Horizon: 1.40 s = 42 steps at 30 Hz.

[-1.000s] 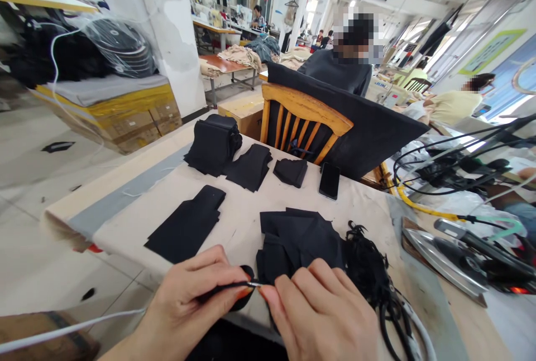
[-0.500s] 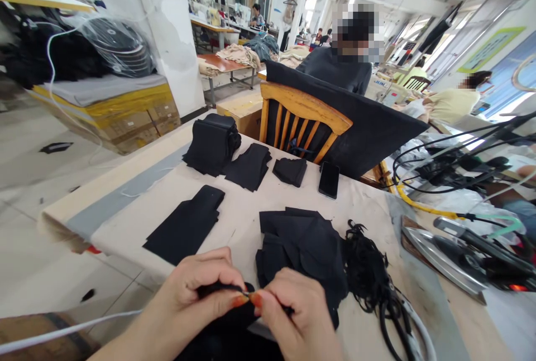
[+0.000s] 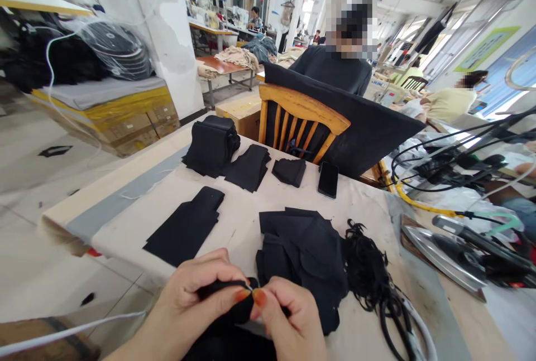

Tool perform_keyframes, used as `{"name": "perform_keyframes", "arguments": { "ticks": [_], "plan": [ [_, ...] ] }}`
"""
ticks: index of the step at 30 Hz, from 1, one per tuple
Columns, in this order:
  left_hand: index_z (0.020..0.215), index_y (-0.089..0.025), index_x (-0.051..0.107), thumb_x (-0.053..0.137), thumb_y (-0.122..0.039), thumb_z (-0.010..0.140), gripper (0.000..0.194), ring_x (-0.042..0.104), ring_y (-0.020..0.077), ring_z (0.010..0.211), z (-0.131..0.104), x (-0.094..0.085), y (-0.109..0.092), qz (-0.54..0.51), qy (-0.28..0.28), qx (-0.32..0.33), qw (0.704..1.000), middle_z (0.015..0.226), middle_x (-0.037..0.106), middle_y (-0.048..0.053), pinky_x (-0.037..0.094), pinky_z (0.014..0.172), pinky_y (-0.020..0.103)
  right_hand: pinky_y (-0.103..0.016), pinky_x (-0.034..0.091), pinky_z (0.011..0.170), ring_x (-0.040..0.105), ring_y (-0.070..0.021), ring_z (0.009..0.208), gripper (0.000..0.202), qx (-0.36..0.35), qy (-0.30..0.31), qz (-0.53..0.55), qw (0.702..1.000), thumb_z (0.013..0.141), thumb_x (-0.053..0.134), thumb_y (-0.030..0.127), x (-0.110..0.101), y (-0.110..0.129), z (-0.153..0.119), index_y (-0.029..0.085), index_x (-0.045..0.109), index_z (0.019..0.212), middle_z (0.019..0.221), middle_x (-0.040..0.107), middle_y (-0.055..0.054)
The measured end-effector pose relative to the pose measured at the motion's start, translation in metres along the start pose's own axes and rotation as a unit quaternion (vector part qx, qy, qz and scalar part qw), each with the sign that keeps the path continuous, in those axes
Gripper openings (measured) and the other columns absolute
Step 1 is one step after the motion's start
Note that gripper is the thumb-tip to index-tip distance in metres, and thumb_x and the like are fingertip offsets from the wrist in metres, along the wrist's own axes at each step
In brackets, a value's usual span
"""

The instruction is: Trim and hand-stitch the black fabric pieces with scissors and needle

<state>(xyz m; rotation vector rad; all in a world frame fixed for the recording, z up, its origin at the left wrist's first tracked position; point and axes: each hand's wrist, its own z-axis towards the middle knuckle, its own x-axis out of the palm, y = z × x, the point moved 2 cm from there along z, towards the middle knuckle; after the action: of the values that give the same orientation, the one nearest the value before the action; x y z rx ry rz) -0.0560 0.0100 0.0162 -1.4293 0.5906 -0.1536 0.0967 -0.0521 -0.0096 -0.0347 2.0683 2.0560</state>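
My left hand [image 3: 205, 294] and my right hand [image 3: 288, 313] meet at the near edge of the table, thumb tips almost touching. Both pinch a piece of black fabric [image 3: 240, 311] between thumb and fingers; its lower part hangs toward my lap. A small pale bit shows between the thumb tips, too small to name. Just beyond my right hand lies a loose pile of black fabric pieces [image 3: 301, 255]. Left of it rests a flat stack of black cut pieces [image 3: 186, 224]. A tangle of black strips [image 3: 366, 266] lies right of the pile.
Along the far edge are several black fabric stacks [image 3: 211, 146] and a phone [image 3: 328, 179]. At the right an iron [image 3: 448, 255] rests on its plate, near black-handled scissors [image 3: 396, 322]. A wooden chair [image 3: 304, 104] stands behind the table, with a person beyond it.
My hands stay pinched together on the black fabric, with the right thumb and fingers shifting slightly. The person beyond the chair has moved a little. The table things lie as before.
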Motion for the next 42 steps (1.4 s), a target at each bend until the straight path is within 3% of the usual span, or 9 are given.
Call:
{"name": "perform_keyframes", "arguments": {
  "ticks": [3, 6, 10, 13, 17, 21, 26, 33, 42],
  "plan": [
    [0.071, -0.025, 0.074, 0.061, -0.025, 0.083, 0.017, 0.055, 0.0135, 0.059, 0.002, -0.002, 0.000, 0.009, 0.020, 0.001, 1.000, 0.061, 0.058, -0.002, 0.040, 0.054, 0.022, -0.025, 0.029, 0.054, 0.045, -0.0113, 0.056, 0.033, -0.178, -0.014, -0.174, 0.968, 0.093, 0.045, 0.024, -0.013, 0.014, 0.004, 0.017, 0.059, 0.064, 0.058, 0.051, 0.000],
    [0.068, -0.024, 0.072, 0.062, -0.024, 0.082, 0.017, 0.054, 0.0124, 0.057, 0.005, -0.004, 0.002, 0.012, 0.028, 0.011, 0.999, 0.059, 0.056, -0.003, 0.041, 0.054, 0.022, -0.027, 0.029, 0.057, 0.044, -0.0127, 0.058, 0.031, -0.232, -0.036, -0.258, 0.937, 0.092, 0.047, 0.021, -0.013, 0.015, 0.003, 0.017, 0.059, 0.064, 0.059, 0.052, -0.001],
    [0.070, -0.023, 0.071, 0.059, -0.019, 0.085, 0.019, 0.056, 0.0122, 0.057, 0.004, -0.004, 0.003, 0.029, 0.013, 0.070, 0.997, 0.060, 0.060, -0.002, 0.042, 0.053, 0.020, -0.023, 0.027, 0.046, 0.040, -0.0092, 0.045, 0.049, 0.019, 0.010, 0.016, 1.000, 0.093, 0.045, 0.049, 0.006, -0.007, -0.001, 0.018, 0.055, 0.057, 0.049, 0.043, 0.003],
    [0.078, -0.024, 0.072, 0.056, -0.013, 0.086, 0.021, 0.056, 0.0118, 0.054, 0.001, -0.003, 0.002, 0.090, -0.020, 0.157, 0.983, 0.061, 0.060, -0.001, 0.042, 0.051, 0.020, -0.021, 0.023, 0.039, 0.029, -0.0062, 0.036, 0.058, 0.182, 0.068, 0.222, 0.955, 0.077, 0.053, 0.071, 0.023, -0.022, -0.004, 0.019, 0.050, 0.051, 0.040, 0.034, 0.007],
    [0.089, -0.026, 0.072, 0.058, -0.008, 0.083, 0.023, 0.057, 0.0135, 0.056, 0.002, -0.005, 0.001, 0.170, -0.075, 0.251, 0.950, 0.063, 0.064, -0.001, 0.043, 0.055, 0.023, -0.021, 0.018, 0.038, 0.025, -0.0050, 0.033, 0.058, 0.224, 0.078, 0.315, 0.919, 0.065, 0.063, 0.073, 0.028, -0.027, -0.001, 0.020, 0.046, 0.049, 0.039, 0.030, 0.009],
    [0.067, -0.020, 0.067, 0.061, -0.026, 0.083, 0.018, 0.051, 0.0121, 0.054, 0.012, -0.002, 0.014, -0.021, 0.032, 0.030, 0.999, 0.058, 0.058, -0.002, 0.039, 0.050, 0.021, -0.022, 0.022, 0.042, 0.029, -0.0070, 0.040, 0.054, 0.170, 0.083, 0.198, 0.962, 0.077, 0.054, 0.068, 0.013, -0.020, 0.008, 0.019, 0.050, 0.054, 0.044, 0.033, 0.007],
    [0.072, -0.018, 0.062, 0.075, -0.041, 0.072, 0.027, 0.041, 0.0068, 0.046, 0.013, 0.010, 0.031, -0.322, 0.046, -0.235, 0.916, 0.056, 0.053, -0.006, 0.031, 0.045, 0.017, -0.022, 0.026, 0.052, 0.034, -0.0093, 0.056, 0.033, 0.092, 0.026, -0.008, 0.995, 0.082, 0.060, 0.042, -0.012, -0.006, 0.025, 0.017, 0.054, 0.062, 0.058, 0.042, 0.004],
    [0.079, -0.018, 0.060, 0.073, -0.039, 0.073, 0.026, 0.028, 0.0047, 0.047, 0.015, 0.011, 0.033, -0.268, 0.025, -0.229, 0.936, 0.058, 0.047, -0.009, 0.018, 0.043, 0.015, -0.022, 0.026, 0.051, 0.034, -0.0084, 0.056, 0.016, 0.119, 0.042, 0.105, 0.986, 0.077, 0.061, 0.032, 0.002, -0.003, 0.041, 0.016, 0.065, 0.077, 0.065, 0.049, 0.004],
    [0.070, -0.017, 0.061, 0.073, -0.037, 0.072, 0.023, 0.046, 0.0114, 0.055, 0.025, 0.002, 0.043, -0.203, 0.055, -0.203, 0.956, 0.060, 0.054, -0.005, 0.035, 0.055, 0.022, -0.020, 0.025, 0.047, 0.033, -0.0066, 0.050, 0.021, 0.170, -0.053, 0.244, 0.953, 0.068, 0.073, 0.033, 0.008, -0.013, 0.050, 0.016, 0.063, 0.065, 0.055, 0.047, 0.005]
  ]
}}
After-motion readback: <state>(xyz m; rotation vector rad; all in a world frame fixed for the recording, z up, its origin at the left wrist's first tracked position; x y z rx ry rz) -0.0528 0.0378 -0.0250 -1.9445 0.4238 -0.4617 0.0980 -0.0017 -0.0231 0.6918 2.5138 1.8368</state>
